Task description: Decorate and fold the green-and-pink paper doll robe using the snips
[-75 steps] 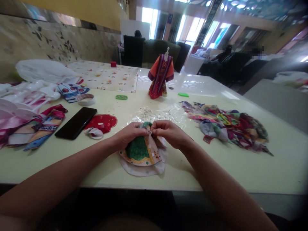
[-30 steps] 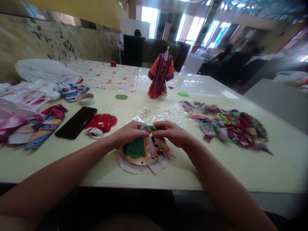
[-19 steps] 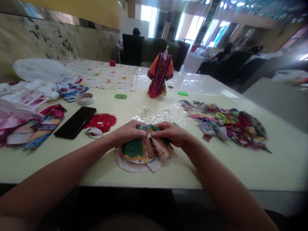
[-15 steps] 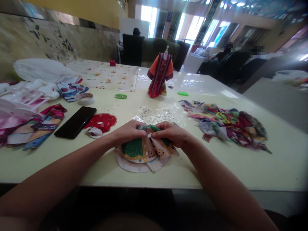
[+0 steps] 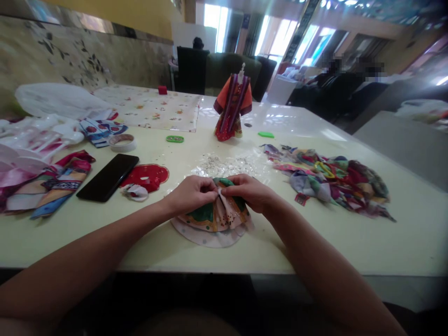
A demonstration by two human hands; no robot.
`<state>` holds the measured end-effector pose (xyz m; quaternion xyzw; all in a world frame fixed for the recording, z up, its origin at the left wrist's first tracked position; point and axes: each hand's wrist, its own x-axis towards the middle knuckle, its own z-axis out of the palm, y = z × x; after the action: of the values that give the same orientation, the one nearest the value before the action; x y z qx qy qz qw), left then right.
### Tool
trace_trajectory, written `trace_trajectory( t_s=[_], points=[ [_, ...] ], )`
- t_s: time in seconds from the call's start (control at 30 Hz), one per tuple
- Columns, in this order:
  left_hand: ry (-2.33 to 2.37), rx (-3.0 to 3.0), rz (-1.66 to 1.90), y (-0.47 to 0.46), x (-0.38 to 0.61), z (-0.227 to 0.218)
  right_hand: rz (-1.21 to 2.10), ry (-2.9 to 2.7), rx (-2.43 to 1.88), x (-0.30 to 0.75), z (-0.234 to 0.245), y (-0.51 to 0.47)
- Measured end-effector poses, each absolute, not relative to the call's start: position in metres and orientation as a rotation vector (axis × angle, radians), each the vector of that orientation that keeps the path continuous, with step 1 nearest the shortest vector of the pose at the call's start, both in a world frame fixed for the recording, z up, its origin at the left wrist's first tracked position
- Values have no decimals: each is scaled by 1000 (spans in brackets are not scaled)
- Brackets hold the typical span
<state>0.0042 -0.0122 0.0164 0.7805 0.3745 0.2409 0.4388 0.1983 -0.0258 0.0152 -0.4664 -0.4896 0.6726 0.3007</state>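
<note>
A small pleated doll skirt (image 5: 227, 217), green with pink panels, gold bands and a pale lower layer, rests on the table in front of me. My left hand (image 5: 191, 195) is closed in a pinch at the skirt's gathered top. From the other side, my right hand (image 5: 250, 190) pinches the same gathered edge between thumb and fingers. My fingertips nearly meet there, and a small white bit shows between them. Whether something small is also in my left fingers is hidden. Behind my hands lies a clear plastic sheet (image 5: 224, 163) with tiny bits on it.
A dressed doll form (image 5: 233, 109) stands beyond. Left are a black phone (image 5: 108, 177), red fabric (image 5: 152, 176), a tape roll (image 5: 122, 142) and cloth pieces (image 5: 63, 186). A scrap pile (image 5: 336, 179) lies right. A small green case (image 5: 175, 139) and green block (image 5: 266, 134) sit farther back.
The skirt has turned and been drawn together, its pleats now fanning more upright. My left hand has shifted slightly right and its fingers have curled into a tighter pinch.
</note>
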Motion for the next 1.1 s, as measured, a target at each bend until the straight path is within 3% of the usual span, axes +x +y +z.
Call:
trace_trajectory(
  t_s=[1.1],
  points=[
    [896, 2062, 556, -8, 3, 11, 1767, -1369, -1232, 198, 11, -25]
  ],
)
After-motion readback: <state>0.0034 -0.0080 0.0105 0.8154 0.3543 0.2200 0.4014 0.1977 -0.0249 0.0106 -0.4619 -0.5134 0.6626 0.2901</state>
